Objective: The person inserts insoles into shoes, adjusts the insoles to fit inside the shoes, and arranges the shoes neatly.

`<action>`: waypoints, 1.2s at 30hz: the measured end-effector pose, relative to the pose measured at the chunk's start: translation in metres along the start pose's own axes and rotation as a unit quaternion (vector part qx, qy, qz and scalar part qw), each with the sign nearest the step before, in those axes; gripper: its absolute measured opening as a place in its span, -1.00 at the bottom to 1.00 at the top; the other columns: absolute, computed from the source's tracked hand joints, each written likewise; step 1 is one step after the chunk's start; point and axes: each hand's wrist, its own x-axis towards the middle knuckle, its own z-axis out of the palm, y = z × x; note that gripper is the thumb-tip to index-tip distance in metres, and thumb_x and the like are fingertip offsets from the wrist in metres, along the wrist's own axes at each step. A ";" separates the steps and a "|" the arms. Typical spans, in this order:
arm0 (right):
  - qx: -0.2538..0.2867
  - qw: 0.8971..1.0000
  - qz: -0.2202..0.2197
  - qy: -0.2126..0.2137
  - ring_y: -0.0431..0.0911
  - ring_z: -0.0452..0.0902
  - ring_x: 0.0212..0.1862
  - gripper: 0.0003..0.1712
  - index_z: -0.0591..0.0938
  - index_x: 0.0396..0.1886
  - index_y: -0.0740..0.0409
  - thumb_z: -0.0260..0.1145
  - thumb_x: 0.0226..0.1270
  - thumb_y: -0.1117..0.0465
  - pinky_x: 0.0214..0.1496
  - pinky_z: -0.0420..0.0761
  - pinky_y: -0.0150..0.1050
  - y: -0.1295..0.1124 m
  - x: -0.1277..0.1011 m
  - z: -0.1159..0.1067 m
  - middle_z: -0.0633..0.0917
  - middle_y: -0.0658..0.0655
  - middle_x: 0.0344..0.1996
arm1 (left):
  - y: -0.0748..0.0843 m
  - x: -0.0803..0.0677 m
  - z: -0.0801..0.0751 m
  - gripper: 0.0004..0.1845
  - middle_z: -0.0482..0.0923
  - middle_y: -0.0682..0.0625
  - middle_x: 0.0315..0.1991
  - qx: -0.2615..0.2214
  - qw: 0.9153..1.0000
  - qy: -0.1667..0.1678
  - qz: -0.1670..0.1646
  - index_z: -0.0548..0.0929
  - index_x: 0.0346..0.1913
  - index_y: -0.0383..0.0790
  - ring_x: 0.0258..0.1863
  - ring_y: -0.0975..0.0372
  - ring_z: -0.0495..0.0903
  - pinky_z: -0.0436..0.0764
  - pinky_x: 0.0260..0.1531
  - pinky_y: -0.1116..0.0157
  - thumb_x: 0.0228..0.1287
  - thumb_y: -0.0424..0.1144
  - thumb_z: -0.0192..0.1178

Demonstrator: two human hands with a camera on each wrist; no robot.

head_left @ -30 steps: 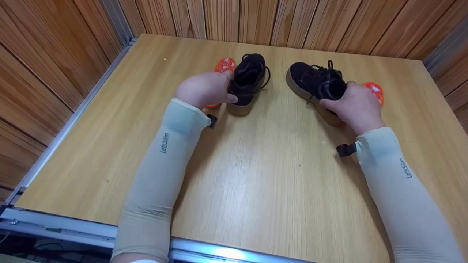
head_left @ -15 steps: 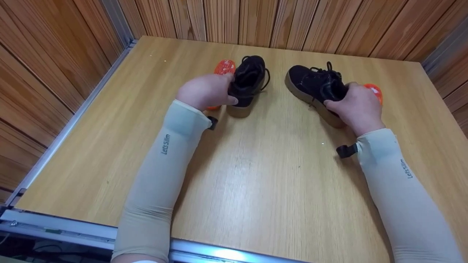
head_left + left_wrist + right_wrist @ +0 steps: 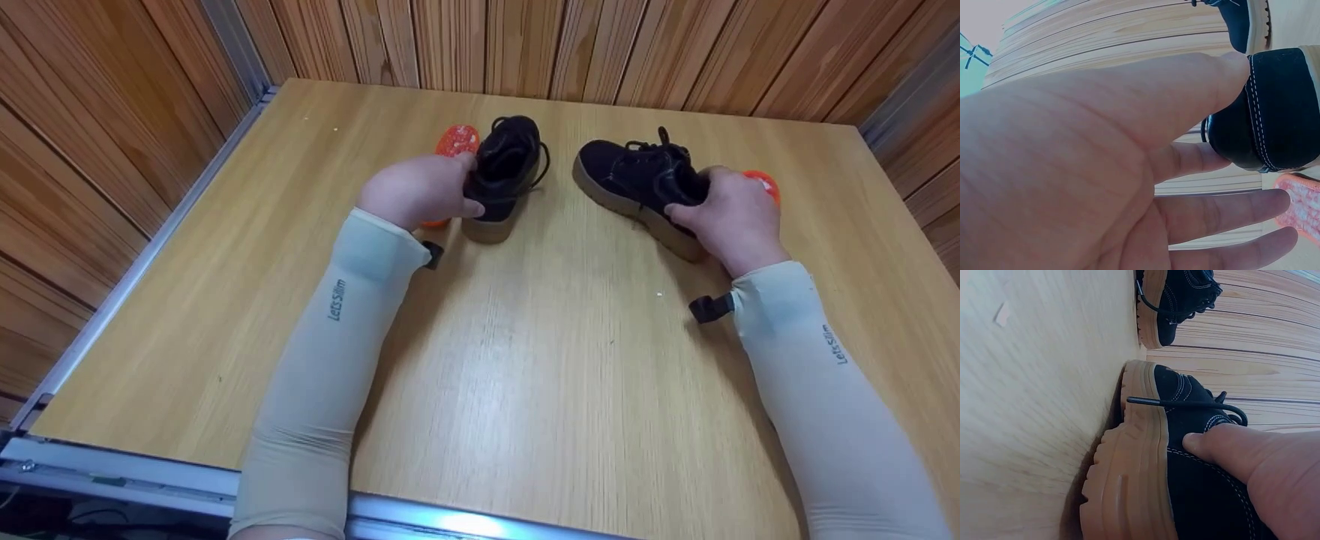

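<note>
Two black lace-up shoes with tan soles stand on the table. My left hand (image 3: 416, 191) pinches the heel of the left shoe (image 3: 508, 165) between thumb and index finger; in the left wrist view its other fingers stretch out beside the stitched heel (image 3: 1286, 109). The right shoe (image 3: 619, 174) lies angled, toe to the far left, and my right hand (image 3: 739, 217) grips it around the heel. In the right wrist view the thumb (image 3: 1207, 443) presses the shoe's side. Orange patterned flat pieces, one (image 3: 456, 140) left of the left shoe and another (image 3: 763, 182) behind my right hand, are partly hidden.
The wooden table (image 3: 480, 360) has a metal front rail (image 3: 120, 465). A wood-panelled wall (image 3: 525, 45) stands right behind its far edge, and another panelled wall (image 3: 90, 150) is on the left. A small white speck (image 3: 659, 294) lies on the tabletop.
The right shoe's toe has swung left and a little nearer, turning under my right hand. The left hand and left shoe have stayed nearly in place.
</note>
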 end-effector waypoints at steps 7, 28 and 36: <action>0.028 0.999 -0.001 -0.027 0.39 0.49 0.30 -0.07 0.41 0.61 0.36 0.42 0.51 -0.15 0.49 0.46 0.38 -0.006 -0.002 -0.005 0.58 0.52 0.44 | -0.002 -0.001 -0.003 -0.10 0.28 -0.09 0.73 -0.002 1.000 -0.010 -0.004 0.05 0.80 0.00 0.56 0.01 0.45 0.39 0.62 -0.13 0.63 0.12 0.24; 0.075 0.993 -0.031 -0.082 0.23 0.51 0.31 -0.06 0.42 0.67 0.16 0.50 0.48 -0.17 0.27 0.67 -0.13 -0.021 -0.028 -0.053 0.54 0.39 0.53 | -0.010 -0.002 -0.005 -0.15 0.35 -0.04 0.68 -0.019 0.999 -0.028 -0.018 0.08 0.78 0.17 0.42 -0.01 0.47 0.42 0.56 -0.22 0.63 0.11 0.24; 0.109 0.987 -0.035 -0.115 0.11 0.53 0.19 -0.07 0.50 0.64 -0.04 0.59 0.37 -0.20 -0.20 0.55 -0.57 -0.027 -0.042 -0.067 0.55 0.34 0.53 | -0.010 0.000 -0.006 -0.12 0.27 -0.02 0.73 -0.022 0.999 -0.029 -0.024 0.02 0.80 0.20 0.44 -0.02 0.46 0.39 0.58 -0.23 0.63 0.11 0.24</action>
